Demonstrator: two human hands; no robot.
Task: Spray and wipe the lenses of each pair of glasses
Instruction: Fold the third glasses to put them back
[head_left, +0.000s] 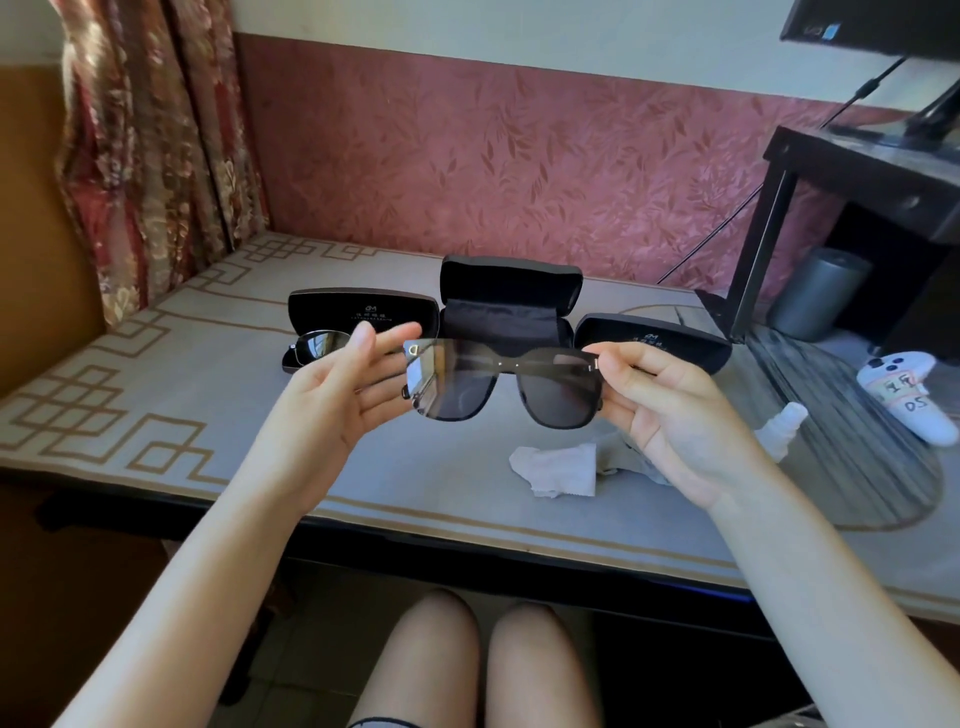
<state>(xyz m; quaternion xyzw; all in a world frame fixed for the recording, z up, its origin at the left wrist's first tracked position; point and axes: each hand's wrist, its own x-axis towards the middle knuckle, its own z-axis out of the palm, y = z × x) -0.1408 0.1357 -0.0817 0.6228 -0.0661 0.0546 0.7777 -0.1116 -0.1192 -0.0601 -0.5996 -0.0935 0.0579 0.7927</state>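
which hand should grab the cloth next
Left, probably. The left hand is open and holds nothing, while the right hand pinches the sunglasses by one frame end. The cloth lies on the table just below the sunglasses.

Noted smoky grey lenses in a glossy black frame on the sunglasses (462, 384), with small silver rivets. Logged three black cases: the left case (358, 317) and right case (654, 338) printed with pale lettering inside the lid, the middle case (509, 291) plain. Saw a white cloth (558, 470) on a grey surface (156, 415) bordered with a tan fret pattern. Found a dusty rose wall (519, 166) stamped with leaves and a curtain (150, 145) flowered in red, brown and cream.
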